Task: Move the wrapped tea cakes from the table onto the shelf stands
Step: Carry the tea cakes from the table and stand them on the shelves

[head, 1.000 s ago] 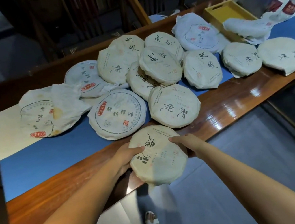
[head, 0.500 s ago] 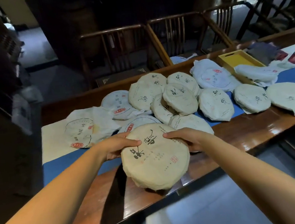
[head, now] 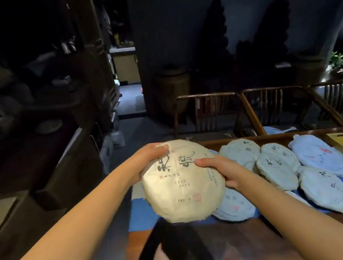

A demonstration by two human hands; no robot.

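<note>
Paper-wrapped tea cake [head: 182, 183] sits gripped at its rim by both hands, left hand [head: 148, 161] and right hand [head: 220, 171], raised above the desk [head: 259, 247].

Your two bare arms reach forward, converging. Your left hand [head: 148, 161] grips the far left edge of the tea cake [head: 182, 181]; your right hand [head: 220, 170] grips its right edge, thumb on top.
</note>
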